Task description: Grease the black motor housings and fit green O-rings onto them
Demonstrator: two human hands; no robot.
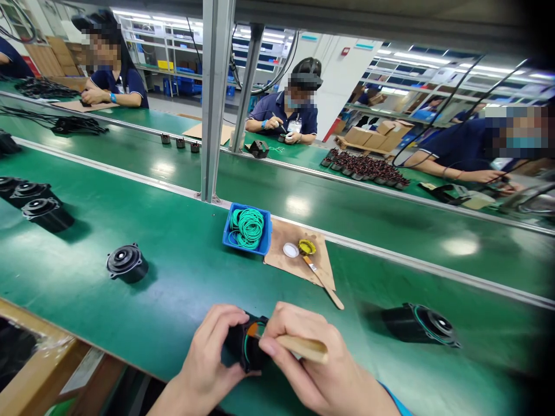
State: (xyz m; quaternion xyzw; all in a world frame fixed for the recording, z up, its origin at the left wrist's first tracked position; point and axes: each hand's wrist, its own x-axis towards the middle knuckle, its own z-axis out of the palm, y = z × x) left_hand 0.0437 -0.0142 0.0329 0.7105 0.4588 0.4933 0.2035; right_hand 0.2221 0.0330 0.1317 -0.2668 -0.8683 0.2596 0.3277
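Near the bottom centre, my left hand (211, 352) is wrapped round a black round housing (248, 345) with a green ring on its face. My right hand (303, 352) grips a brush (306, 348) by its wooden handle, and the orange-brown bristles are at the ring. Part of the housing is hidden behind my fingers. Beyond my hands, a blue bin (247, 250) holds green rings (247, 227). Beside it on stained cardboard (277, 254) are a white lid (291, 250), a yellow-rimmed container (307, 247) and another brush (332, 293).
Black housings stand at left (128, 264) and far left (47, 215); one with a green ring (418, 325) is at right. A metal post (213, 104) rises behind the bin. Several people work across the green bench (182, 248), near dark parts (364, 167).
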